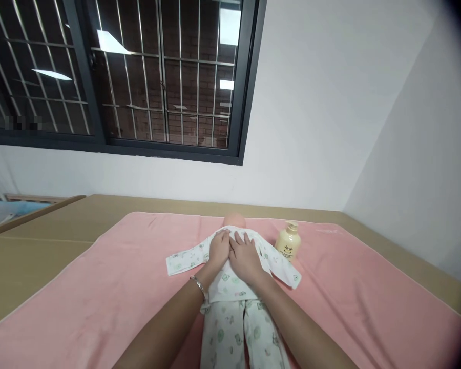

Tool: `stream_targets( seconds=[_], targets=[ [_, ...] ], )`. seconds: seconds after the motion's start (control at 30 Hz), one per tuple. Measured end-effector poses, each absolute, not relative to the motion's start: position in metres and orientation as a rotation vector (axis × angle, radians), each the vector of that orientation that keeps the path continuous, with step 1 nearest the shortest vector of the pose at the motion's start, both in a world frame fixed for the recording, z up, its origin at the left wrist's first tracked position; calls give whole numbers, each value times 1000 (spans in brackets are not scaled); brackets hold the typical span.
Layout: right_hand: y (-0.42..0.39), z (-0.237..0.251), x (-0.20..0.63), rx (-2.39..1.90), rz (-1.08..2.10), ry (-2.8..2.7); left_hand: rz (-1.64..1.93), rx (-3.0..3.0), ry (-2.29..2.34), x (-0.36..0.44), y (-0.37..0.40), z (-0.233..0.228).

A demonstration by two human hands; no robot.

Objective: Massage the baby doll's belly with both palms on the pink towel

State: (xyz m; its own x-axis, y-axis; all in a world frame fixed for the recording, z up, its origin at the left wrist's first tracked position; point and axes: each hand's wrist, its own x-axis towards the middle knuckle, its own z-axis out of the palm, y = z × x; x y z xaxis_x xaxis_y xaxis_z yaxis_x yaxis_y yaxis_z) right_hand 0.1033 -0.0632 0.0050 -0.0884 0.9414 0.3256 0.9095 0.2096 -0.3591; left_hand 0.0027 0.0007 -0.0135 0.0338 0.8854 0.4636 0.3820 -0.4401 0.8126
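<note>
A baby doll lies stretched out before me, its rounded head pointing toward the wall. It wears a white long-sleeved top and matching trousers, both with small green prints. The sleeves spread out to either side. My left hand rests flat on the upper part of the top, a silver bangle on its wrist. Beside it, touching near the fingertips, my right hand lies flat with fingers a little spread. Neither hand grasps anything. The doll's feet are out of view.
A pale yellow pump bottle stands right of the doll, close to its sleeve. Underneath is a pink sheet on a wooden surface with a raised edge at left. Behind rise a white wall and a barred window.
</note>
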Motion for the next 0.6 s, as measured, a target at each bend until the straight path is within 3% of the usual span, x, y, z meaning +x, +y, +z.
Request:
stream_targets(
  seconds=[0.17, 0.3, 0.6],
  targets=[
    [-57, 6, 118, -1341, 104, -2163, 1363, 1884, 1291, 2, 5, -13],
    [-38, -1, 138, -1517, 104, -1941, 1341, 2073, 1353, 7, -1, -14],
    [-57, 2, 129, -1817, -218, -1745, 1230, 2237, 1673, 8, -4, -15]
  ],
)
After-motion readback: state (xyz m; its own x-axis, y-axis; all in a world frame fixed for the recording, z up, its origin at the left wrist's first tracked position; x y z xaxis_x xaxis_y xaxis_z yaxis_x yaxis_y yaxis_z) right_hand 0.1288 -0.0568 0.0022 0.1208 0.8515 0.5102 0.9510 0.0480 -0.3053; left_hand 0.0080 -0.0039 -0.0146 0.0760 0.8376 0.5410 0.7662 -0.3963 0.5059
